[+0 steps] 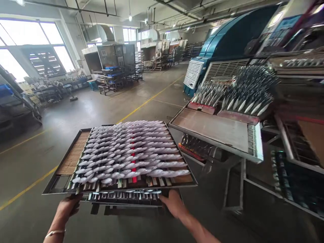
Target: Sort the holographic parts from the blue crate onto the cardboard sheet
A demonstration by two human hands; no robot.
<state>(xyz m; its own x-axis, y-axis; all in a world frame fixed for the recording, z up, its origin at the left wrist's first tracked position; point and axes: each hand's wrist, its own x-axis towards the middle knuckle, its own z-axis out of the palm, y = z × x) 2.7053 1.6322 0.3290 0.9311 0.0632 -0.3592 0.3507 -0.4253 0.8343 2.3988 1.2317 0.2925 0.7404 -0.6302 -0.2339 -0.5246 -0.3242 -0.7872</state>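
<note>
A dark-framed tray (pixel 192 184) carries rows of pale, glossy, elongated pieces (pixel 121 148), with a red strip (pixel 134 158) running between them. Slatted brown matting (pixel 74 153) shows at its left side. Beneath it is a second rack (pixel 126 195) of small shiny parts. My left hand (pixel 69 206), with a bracelet on the wrist, is closed at the tray's near left edge, its fingers curled under it. My right hand (pixel 174 203) is at the near right, by the end of the lower rack; its fingers are partly hidden beneath the tray.
Right of the tray, a metal-edged table (pixel 215 130) holds bunches of silvery leaf-shaped pieces (pixel 248 89). Behind stands a blue machine (pixel 222 37). More racks (pixel 303 162) are at far right. Machines and carts (pixel 108 79) stand further back, along a floor with yellow lines.
</note>
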